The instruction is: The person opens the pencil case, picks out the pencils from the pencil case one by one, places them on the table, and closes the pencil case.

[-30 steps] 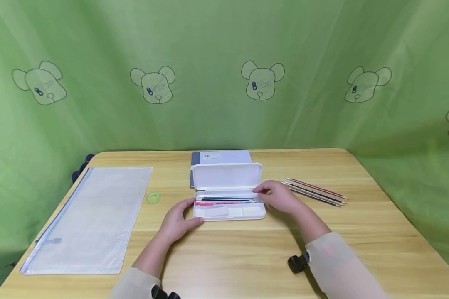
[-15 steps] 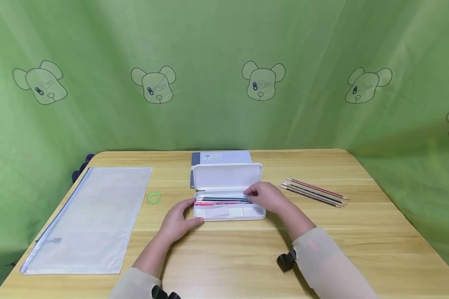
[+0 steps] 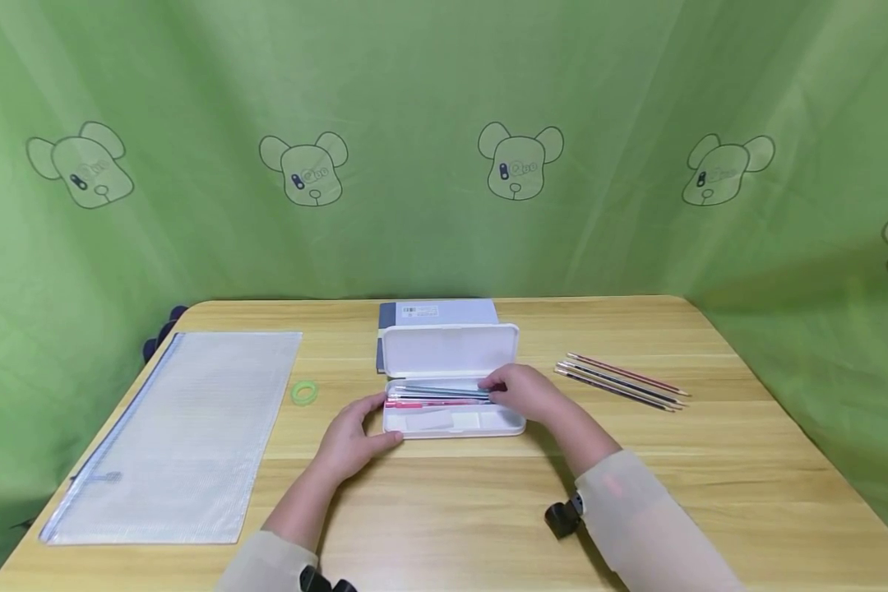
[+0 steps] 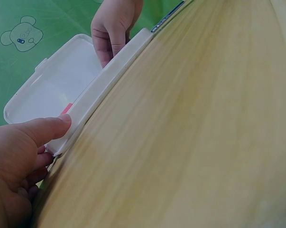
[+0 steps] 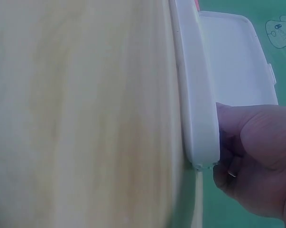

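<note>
We see the open pencil case (image 3: 497, 420) short of the table's (image 3: 444, 510) far edge, the left hand (image 3: 349, 440) gripping its left end. The right hand (image 3: 530, 395) pinches pencils (image 3: 444, 397) inside, apparently arranging them; next, we judge, calls for steadying the case.

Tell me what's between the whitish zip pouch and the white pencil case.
In the head view, going across from the pouch: a green ring, then the left hand, which grips the pencil case.
</note>
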Tool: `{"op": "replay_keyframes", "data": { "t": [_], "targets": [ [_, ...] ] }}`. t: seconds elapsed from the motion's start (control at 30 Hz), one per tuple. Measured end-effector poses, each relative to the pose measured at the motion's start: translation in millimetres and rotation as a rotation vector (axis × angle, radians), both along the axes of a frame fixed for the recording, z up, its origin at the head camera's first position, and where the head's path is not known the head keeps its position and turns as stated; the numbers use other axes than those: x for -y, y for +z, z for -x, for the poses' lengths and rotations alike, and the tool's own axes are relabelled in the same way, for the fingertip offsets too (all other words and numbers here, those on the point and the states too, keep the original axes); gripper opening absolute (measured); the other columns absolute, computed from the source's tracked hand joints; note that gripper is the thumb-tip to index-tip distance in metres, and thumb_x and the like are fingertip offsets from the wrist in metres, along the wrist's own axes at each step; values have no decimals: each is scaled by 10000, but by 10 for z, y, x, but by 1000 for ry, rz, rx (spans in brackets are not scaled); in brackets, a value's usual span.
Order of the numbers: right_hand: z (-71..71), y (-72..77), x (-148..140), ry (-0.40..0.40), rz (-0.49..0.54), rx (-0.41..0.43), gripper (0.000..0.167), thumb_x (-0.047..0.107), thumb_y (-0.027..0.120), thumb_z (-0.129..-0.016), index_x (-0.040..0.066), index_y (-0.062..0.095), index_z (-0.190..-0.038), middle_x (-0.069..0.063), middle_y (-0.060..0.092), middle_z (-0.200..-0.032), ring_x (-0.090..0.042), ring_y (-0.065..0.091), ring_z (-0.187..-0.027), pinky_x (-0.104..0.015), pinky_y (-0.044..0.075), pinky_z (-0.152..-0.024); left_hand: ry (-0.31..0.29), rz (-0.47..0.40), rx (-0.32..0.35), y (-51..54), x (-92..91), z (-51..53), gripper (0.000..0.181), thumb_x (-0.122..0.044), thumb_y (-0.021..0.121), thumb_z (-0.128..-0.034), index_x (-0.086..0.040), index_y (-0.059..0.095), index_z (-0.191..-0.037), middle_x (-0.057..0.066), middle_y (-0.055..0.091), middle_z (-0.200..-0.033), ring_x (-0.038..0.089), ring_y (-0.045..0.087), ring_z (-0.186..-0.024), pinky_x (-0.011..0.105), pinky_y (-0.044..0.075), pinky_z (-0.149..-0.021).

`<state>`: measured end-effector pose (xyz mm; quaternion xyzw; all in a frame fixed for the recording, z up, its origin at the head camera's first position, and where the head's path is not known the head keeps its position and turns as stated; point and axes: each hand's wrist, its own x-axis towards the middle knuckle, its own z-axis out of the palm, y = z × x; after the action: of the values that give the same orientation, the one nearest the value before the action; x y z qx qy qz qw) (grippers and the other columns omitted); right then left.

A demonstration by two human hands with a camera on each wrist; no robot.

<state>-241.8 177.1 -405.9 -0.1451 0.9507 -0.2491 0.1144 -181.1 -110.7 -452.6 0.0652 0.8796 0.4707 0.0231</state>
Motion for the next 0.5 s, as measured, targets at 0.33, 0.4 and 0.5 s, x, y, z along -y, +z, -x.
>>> {"op": "replay_keyframes", "data": {
  "t": [0.33,0.4,0.5],
  "targets": [
    [-10,-14,-26,16,53,6,249,53,602,-930,50,711,-1154,-146,700,-1181,-318,618,-1138,-495,486,-1021,2,1,2,2,1,1,717,-277,794,-800,-70,499,-1420,153,511,-1458,384,413,-1394,538,308,-1181],
    [-15,-17,-32,11,69,5,246,55,598,-933,51,711,-1152,-143,702,-1167,-295,624,-1107,-485,497,-1002,2,1,1,3,2,0,719,-278,795,-799,-69,500,-1420,155,510,-1459,386,413,-1393,540,309,-1180],
    [-21,-26,-51,0,96,5,239,65,597,-937,54,713,-1147,-130,704,-1131,-247,621,-1043,-460,510,-964,2,2,2,2,1,-2,719,-277,795,-797,-68,500,-1419,156,512,-1456,386,414,-1392,542,308,-1180]
  ]
}}
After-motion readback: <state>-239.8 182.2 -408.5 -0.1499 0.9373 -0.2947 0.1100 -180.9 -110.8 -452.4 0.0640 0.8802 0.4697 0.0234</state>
